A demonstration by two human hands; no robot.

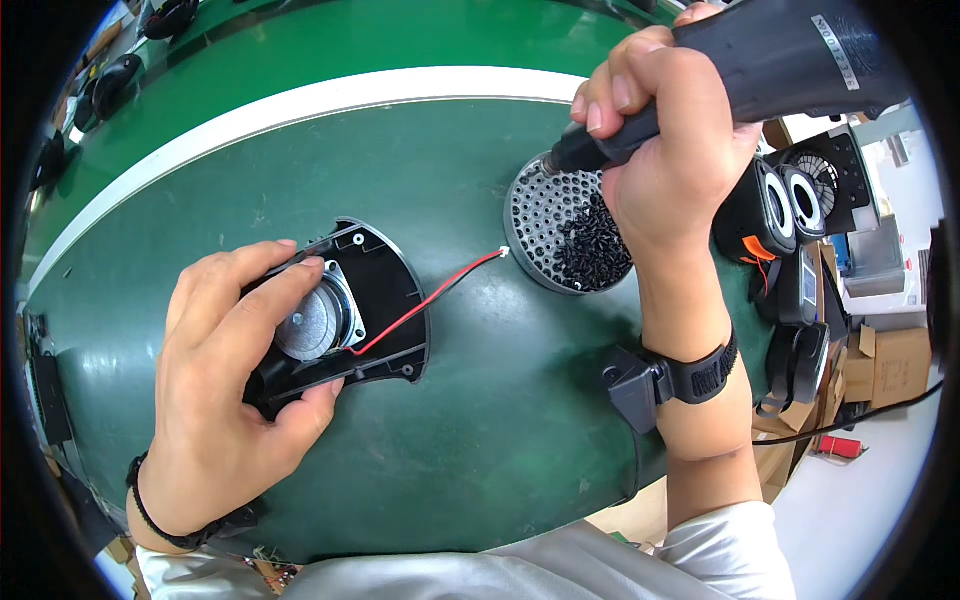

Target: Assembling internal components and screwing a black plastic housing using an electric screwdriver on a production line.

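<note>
Left of the middle of the bench (480,440), the left hand (230,370) lies back upward with its fingers spread and bent, gripping one black casing (395,265) between the thumb on the near side and the fingers on the far side; one fingertip rests by the metal frame of the one round speaker (312,325) lying in that casing, its silver back facing up. Toward the bench's right edge, the right hand (670,120) is raised, its fingers wrapped firmly round one black power screwdriver (760,65); the wrist stands almost straight above the forearm, and the tool slopes down leftward, its tip over the rim of one round grey dish (520,235); whether tip and rim touch, I cannot tell. Many small holes pit that dish, and a heap of black screws (590,255), too many to count, covers its nearer right part.

One red-and-black wire pair (425,305) runs from the speaker to a white plug (504,252) just beside the dish; a wide stretch of green surface lies from the casing to the bench's near edge, and another up to the white strip (330,100) on the far side; by the right edge stand black units (745,215) showing two white rings (777,205).
</note>
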